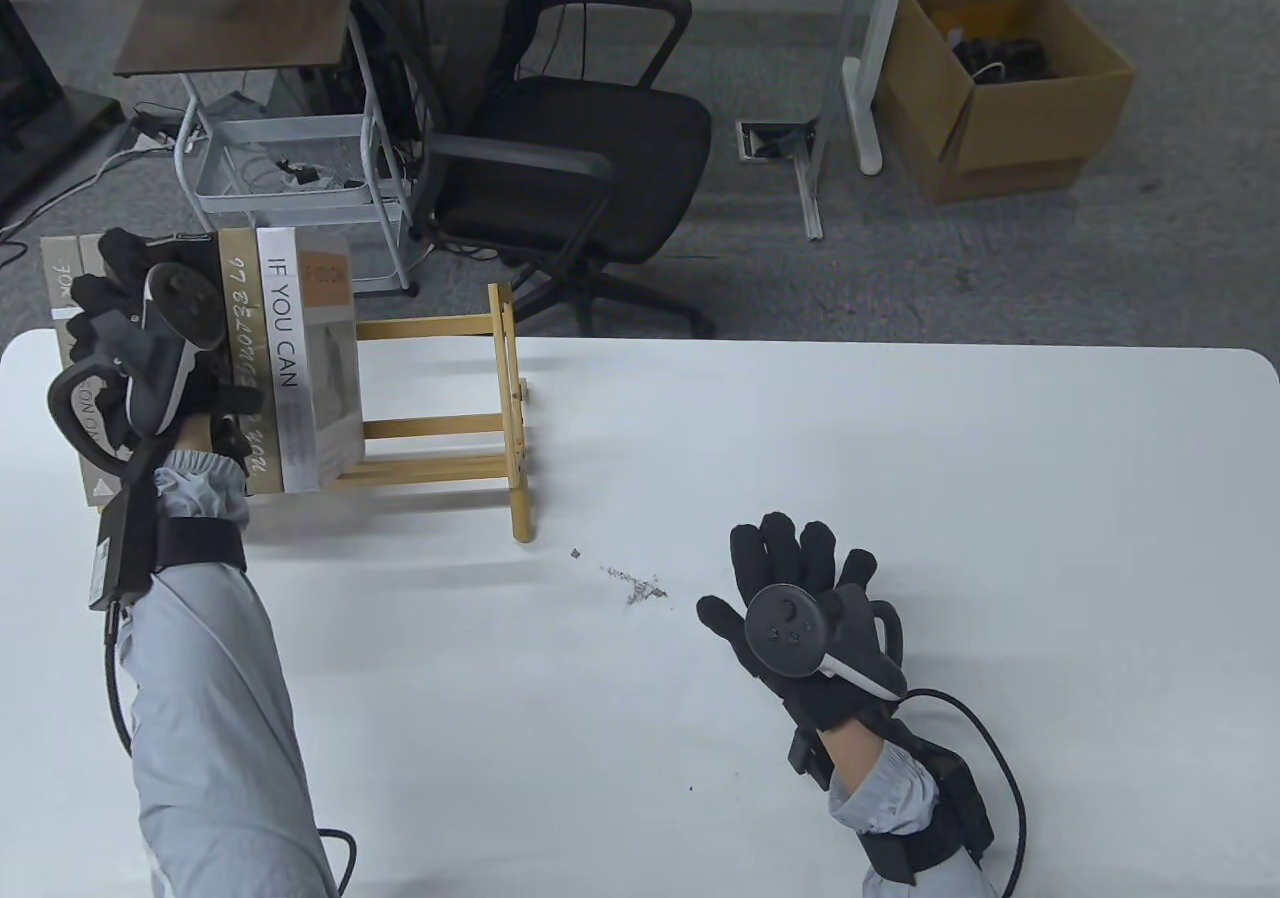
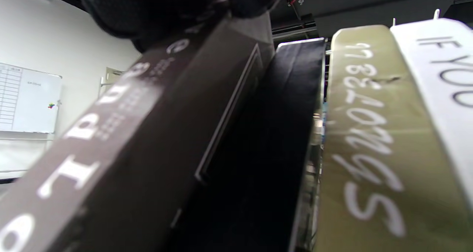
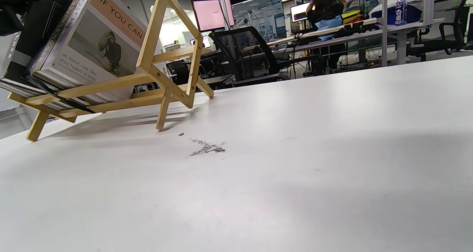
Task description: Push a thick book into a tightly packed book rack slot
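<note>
table (image 1: 900, 458): white top; carries the rack at its far left corner and a small grey scuff (image 1: 632, 586) near the middle.
rack (image 1: 510, 408): wooden frame, long axis left to right along the far table edge; books fill its left part, the right part shows bare slats.
rack contents: left to right, pale spines (image 1: 62, 283), dark book (image 2: 155, 133), black book (image 2: 258, 152), olive book (image 2: 369, 133), white book (image 1: 278, 338) titled "if you can"; spines face up toward the person, all packed side against side.
dark book: the thick one by judgement; sits among the left spines, directly under the left hand, tilted against the black book in the left wrist view.
key relation: book lies below the left hand; slot runs downward into the rack, so the push goes along that line.
left hand (image 1: 150, 338): on the spines, fingers curled over the dark book's top edge, gripping it.
right hand (image 1: 800, 608): flat on the table, fingers spread, holding nothing; well apart from the rack.
nearer hand: left.
</note>
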A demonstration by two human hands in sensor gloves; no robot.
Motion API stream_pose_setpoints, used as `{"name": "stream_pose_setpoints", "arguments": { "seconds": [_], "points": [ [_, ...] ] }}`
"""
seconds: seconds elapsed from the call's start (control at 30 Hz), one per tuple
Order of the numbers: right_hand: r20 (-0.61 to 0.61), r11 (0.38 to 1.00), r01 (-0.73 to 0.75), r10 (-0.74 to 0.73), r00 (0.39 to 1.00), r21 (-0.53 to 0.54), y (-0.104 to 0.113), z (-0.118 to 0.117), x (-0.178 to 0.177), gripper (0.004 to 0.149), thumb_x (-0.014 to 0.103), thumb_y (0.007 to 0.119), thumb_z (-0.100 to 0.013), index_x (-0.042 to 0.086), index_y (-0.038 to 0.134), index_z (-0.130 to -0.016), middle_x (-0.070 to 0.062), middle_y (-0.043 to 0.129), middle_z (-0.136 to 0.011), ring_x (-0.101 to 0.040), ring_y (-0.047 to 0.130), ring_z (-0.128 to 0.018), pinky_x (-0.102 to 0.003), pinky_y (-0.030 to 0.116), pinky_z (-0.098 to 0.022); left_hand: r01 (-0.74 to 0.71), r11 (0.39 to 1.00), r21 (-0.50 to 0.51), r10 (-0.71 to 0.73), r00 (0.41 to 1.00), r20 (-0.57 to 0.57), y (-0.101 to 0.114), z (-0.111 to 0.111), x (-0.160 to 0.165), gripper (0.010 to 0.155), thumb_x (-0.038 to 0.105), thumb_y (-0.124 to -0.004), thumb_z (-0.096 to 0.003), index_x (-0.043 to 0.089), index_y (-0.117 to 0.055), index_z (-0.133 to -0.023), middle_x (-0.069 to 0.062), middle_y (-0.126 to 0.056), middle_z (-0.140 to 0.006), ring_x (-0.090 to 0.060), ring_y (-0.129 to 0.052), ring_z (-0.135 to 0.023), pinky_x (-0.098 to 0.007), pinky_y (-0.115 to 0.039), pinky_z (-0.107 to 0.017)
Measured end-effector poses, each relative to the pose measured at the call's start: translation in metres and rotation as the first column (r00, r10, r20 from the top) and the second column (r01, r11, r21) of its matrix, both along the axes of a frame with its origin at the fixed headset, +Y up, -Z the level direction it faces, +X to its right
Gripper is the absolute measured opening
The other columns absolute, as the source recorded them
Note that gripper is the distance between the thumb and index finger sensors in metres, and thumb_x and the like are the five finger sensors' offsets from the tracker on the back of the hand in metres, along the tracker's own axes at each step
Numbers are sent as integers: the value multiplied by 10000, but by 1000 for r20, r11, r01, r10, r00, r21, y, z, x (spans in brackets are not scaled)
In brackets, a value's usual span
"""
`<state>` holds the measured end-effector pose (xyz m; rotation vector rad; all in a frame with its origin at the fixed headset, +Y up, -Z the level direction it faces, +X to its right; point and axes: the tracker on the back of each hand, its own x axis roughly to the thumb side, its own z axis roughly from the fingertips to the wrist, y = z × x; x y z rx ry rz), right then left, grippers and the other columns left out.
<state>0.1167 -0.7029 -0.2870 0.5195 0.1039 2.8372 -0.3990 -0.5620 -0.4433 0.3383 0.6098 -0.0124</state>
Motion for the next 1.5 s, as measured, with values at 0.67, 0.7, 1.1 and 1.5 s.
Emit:
{"name": "stream_pose_setpoints", "arguments": {
  "seconds": [0.67,0.7,1.1,1.5],
  "points": [
    [4,1000,-21,21,1000,-11,-6,-2,-2,807,494,513,-661,-39,250,-1206,-418,164,-1201,-755,141,-971,-863,67,-521,-7,997,-71,8,1000,15,-3,-17,-10,612,230,-656,-690,335,-352,-1211,-174,-604,-1143,-347,-793,-969,-510,-726,-765],
    [5,1000,-23,23,1000,-12,-6,-2,-2,808,495,513,-660,-39,250,-1206,-418,161,-1201,-755,141,-971,-863,67,-521,-19,997,-78,19,1000,4,-4,-19,-9,612,230,-652,-693,337,-347,-1212,-179,-580,-1153,-369,-763,-985,-530,-700,-775],
    [21,999,-34,34,999,-29,-11,-5,1,807,494,513,-660,-40,250,-1206,-417,162,-1202,-755,139,-970,-863,67,-521,-39,983,-179,28,997,-66,-9,-39,-10,639,272,-605,-714,417,-226,-1208,-237,-346,-1238,-532,-415,-1097,-670,-446,-826],
    [19,999,-34,35,999,-38,-14,-7,1,806,493,513,-661,-41,249,-1205,-420,160,-1200,-755,140,-970,-863,68,-522,47,992,-121,-51,998,-34,-18,-33,-7,629,266,-608,-706,375,-239,-1204,-255,-359,-1234,-543,-435,-1096,-681,-453,-816]
  ]
}}
